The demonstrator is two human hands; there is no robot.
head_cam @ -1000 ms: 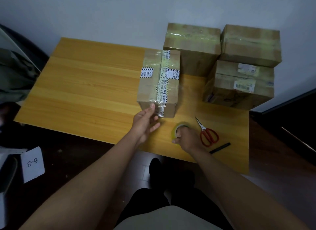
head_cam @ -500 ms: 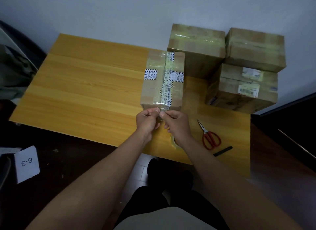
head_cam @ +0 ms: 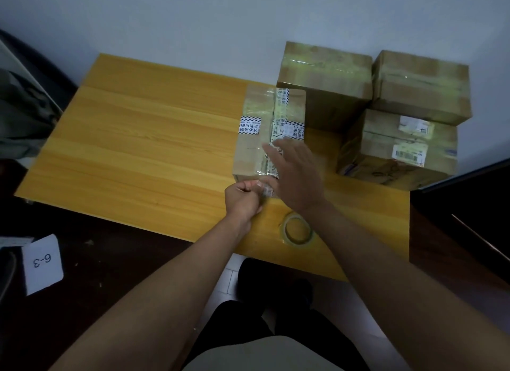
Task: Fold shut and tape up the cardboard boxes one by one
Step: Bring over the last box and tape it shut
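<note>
Taped cardboard box (head_cam: 269, 133) beneath flat, open-fingered right hand (head_cam: 296, 174); left hand (head_cam: 242, 198) pinches tape end (head_cam: 265, 189) at its near edge.

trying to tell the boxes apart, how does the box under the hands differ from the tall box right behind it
The front box lies low, near the table edge, while the tall box behind it stands higher, by the wall. The front box carries black-and-white printed tape strips; the tall box shows only clear glossy tape. The right hand lies open over the front box and the left hand pinches tape at its near edge; nothing touches the tall box. Both are brown cardboard, closed.
</note>
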